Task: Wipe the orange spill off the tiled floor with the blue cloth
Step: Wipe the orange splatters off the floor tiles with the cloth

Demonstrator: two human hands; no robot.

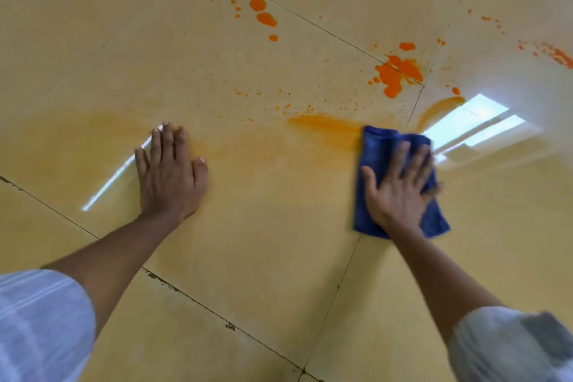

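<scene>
A person leans over a glossy yellow tiled floor, both arms stretched forward, white sleeves showing at the near corners of the view. The right hand lies flat with fingers spread on a folded blue cloth, pressing it against the tile at right of centre; the cloth's far left corner touches the near end of a smeared orange streak that runs off to the left. The left hand rests palm down on the bare floor well to the left of the cloth, its fingers straight and held close together, gripping nothing. Beyond the cloth, the thickest part of the orange spill sits across a grout line, a bright, irregular puddle with smaller drops around it. Further away and to the left lie two rounded orange blobs with a scatter of small dots, and fine specks are sprinkled between them and the streak. More splashes mark the far right corner and the right edge of the floor. A second curved orange smear arcs just beyond the cloth's right side, next to a bright window reflection on the tile. A faint orange haze tints the floor around and between the two hands.
</scene>
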